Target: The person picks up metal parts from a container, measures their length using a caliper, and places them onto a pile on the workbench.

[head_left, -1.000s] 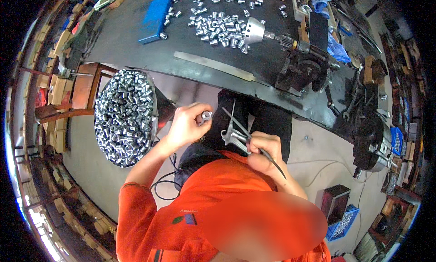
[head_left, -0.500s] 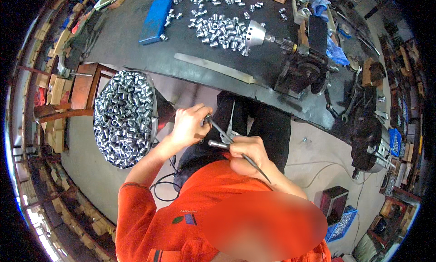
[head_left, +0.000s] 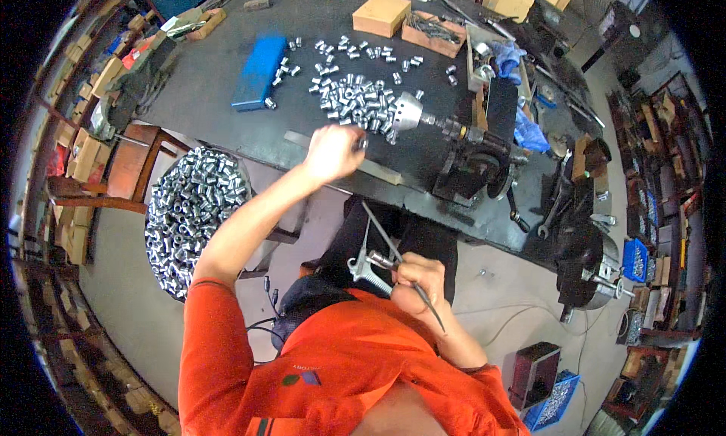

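My left hand (head_left: 333, 155) is closed and raised over the bench's front edge, beside the near side of the heap of metal fittings (head_left: 355, 99). A small dark end shows at its fingers, too blurred to name. Lower down, in front of my lap, my right hand (head_left: 420, 281) grips a slim dark metal rod (head_left: 386, 233) that sticks out on both sides of the fist. A shiny cylindrical metal piece (head_left: 382, 260) also protrudes from that fist. Beside it is a silver tool with a ribbed, coil-like part (head_left: 369, 276); whether I hold it is unclear.
A round container heaped with fittings (head_left: 197, 217) stands left, by a wooden chair (head_left: 125, 164). On the dark bench (head_left: 204, 80) are a blue block (head_left: 259, 71), a flat metal bar (head_left: 382, 173), a drilled silver cone on a spindle (head_left: 407, 111) and a hand crank (head_left: 516, 213).
My left hand has moved up and forward, away from the rod, to the bench edge. The right hand has lowered slightly, still gripping the rod. The view has shifted, showing more of the bench's far side.
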The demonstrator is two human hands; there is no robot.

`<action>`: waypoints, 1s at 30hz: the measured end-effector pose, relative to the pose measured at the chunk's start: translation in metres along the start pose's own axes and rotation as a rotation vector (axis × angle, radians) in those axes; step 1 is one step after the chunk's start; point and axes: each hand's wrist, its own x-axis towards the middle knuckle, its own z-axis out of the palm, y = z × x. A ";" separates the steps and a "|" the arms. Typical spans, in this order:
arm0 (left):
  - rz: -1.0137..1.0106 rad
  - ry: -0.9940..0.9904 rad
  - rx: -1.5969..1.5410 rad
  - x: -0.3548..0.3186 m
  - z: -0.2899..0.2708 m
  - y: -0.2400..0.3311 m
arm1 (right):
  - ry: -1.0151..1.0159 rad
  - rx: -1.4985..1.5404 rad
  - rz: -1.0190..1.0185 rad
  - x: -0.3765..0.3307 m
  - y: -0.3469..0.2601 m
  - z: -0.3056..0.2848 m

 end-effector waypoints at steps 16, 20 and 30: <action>-0.118 0.349 -0.133 -0.056 -0.063 -0.134 | -0.025 0.110 0.093 -0.010 -0.001 0.023; -0.544 0.263 -0.023 -0.127 -0.131 -0.185 | -0.036 0.122 0.088 -0.009 -0.001 0.023; -0.847 0.041 0.432 -0.249 -0.145 -0.230 | -0.124 0.153 0.146 -0.010 0.000 0.025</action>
